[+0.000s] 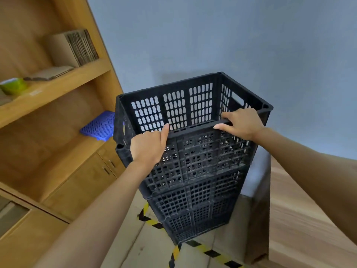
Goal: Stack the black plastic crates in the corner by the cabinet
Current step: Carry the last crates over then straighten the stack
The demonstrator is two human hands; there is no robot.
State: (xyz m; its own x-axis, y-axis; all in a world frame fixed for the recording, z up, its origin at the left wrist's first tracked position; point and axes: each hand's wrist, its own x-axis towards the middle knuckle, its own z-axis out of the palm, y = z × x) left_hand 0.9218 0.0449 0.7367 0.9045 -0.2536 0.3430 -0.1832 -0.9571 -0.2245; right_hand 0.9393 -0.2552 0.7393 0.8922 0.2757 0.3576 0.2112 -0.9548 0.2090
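A person's two bare hands grip the near rim of the top black crate (193,120), which sits on a stack of black plastic crates (195,206) standing on the floor against a pale blue-grey wall (212,35), in the corner just beside a wooden cabinet (58,151). The left hand (148,146) is closed over the rim near the crate's left corner, thumb raised against the inside of the wall; the right hand (241,122) lies over the rim toward the right corner, fingers curled down around it. The top crate is empty, its slotted walls showing the wall behind. At least three crates are visible in the stack. Black-and-yellow hazard tape (193,246) runs across the tiled floor at the stack's base. On the cabinet's open shelves lie a blue plastic grid piece (100,125), flattened cardboard (77,47) and a green container (13,86). A wooden surface (309,219) stands to the right.
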